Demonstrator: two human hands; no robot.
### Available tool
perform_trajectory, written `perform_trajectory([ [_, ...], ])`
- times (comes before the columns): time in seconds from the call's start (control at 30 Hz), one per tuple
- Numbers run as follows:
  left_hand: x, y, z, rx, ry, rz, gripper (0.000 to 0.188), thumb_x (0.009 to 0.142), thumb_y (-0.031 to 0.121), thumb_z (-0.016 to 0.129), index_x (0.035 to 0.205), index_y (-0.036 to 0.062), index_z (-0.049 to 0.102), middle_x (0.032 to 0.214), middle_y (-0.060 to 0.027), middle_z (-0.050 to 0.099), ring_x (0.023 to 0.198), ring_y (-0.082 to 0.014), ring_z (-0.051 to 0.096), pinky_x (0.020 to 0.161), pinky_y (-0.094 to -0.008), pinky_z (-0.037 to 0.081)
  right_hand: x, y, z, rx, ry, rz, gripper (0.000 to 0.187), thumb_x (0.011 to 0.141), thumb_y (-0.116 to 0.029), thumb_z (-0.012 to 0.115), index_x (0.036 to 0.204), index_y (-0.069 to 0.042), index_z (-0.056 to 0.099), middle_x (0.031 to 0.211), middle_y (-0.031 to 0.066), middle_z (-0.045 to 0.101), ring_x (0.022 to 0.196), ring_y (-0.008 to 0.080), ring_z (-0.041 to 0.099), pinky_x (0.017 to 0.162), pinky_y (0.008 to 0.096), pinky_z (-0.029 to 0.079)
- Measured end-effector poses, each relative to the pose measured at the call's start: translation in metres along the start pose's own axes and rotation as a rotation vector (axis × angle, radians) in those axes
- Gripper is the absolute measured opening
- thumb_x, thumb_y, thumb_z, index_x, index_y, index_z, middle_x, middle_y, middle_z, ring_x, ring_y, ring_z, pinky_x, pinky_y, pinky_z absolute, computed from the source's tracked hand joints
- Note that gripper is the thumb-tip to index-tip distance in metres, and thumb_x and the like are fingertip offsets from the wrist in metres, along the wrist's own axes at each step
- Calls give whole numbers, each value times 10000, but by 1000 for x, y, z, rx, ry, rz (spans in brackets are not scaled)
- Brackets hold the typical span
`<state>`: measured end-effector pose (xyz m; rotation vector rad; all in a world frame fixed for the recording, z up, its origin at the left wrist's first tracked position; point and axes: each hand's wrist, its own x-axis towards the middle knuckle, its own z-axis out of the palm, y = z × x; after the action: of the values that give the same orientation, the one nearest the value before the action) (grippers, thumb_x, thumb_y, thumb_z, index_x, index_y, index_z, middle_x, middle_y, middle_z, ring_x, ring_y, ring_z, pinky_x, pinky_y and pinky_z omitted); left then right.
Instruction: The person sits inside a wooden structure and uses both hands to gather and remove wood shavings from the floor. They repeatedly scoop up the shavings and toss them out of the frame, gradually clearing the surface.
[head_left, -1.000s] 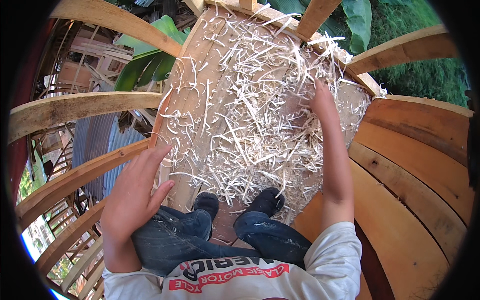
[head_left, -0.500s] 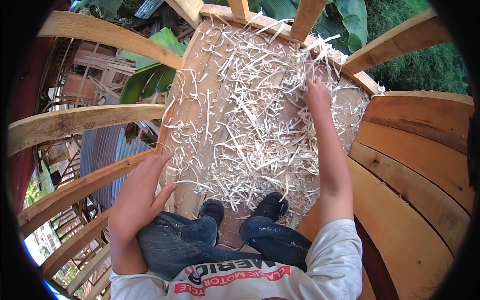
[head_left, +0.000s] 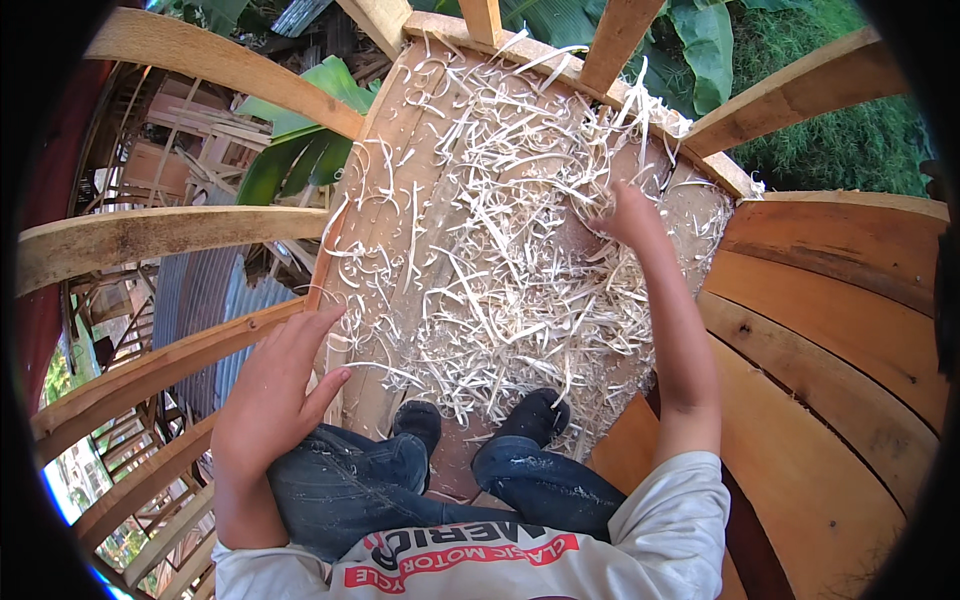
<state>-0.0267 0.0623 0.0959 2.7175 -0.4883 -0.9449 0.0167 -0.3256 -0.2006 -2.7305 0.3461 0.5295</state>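
Observation:
Curly pale wood shavings [head_left: 510,235] lie thickly over a plank floor [head_left: 390,260]. My right hand [head_left: 632,215] is low among them on the right, fingers curled in around some strands; the fingertips are partly hidden. Beside it, patches of brown board show through. My left hand [head_left: 285,385] is open, its fingers stretched forward and thumb apart, above my left knee next to the wooden rail on the left. It holds nothing.
Upright wooden slats [head_left: 160,235] with gaps surround the floor on the left and far sides. Wide planks [head_left: 830,350] form the right side. My dark shoes [head_left: 540,415] stand at the near edge of the shavings. Banana leaves [head_left: 320,120] hang beyond the slats.
My right hand has come nearer and slightly left through the shavings, and more bare board shows beyond it. My left hand has barely moved.

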Motion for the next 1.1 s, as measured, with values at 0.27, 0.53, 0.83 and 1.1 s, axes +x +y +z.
perform_trajectory([
  [0.27, -3, -1, 3, 29, 24, 24, 549, 889, 189, 642, 1388, 68, 448, 1235, -189, 566, 1140, -387, 532, 967, -451, 415, -1, 8, 45, -20, 57, -135, 169, 772, -35, 680, 908, 55, 634, 858, 224, 683, 800, 354, 707, 715, 423, 586],
  [0.53, 1, 4, -1, 20, -22, -19, 560, 864, 148, 659, 1375, 40, 458, 1240, -209, 563, 1172, -408, 524, 993, -441, 416, 25, 12, -89, 390, -229, 111, 313, 752, -158, 779, 902, 86, 652, 759, 174, 691, 597, 209, 683, 579, 349, 586],
  [0.83, 4, 0, 1, 7, -22, -5, 558, 869, 144, 656, 1372, 25, 447, 1271, -216, 554, 1196, -411, 521, 1010, -434, 411, 47, -1, -159, 196, 906, -211, 710, 797, -276, 747, 1382, 13, 467, 1396, 299, 463, 1286, 407, 486, 1084, 435, 413],
  [1.1, 3, 3, 3, 23, -5, 21, 555, 877, 163, 647, 1376, 25, 447, 1270, -214, 553, 1177, -406, 523, 998, -440, 410, 61, -31, -38, 109, 413, -251, 571, 801, -123, 648, 1359, -116, 530, 1435, 208, 472, 1256, 359, 529, 1055, 449, 441],
])
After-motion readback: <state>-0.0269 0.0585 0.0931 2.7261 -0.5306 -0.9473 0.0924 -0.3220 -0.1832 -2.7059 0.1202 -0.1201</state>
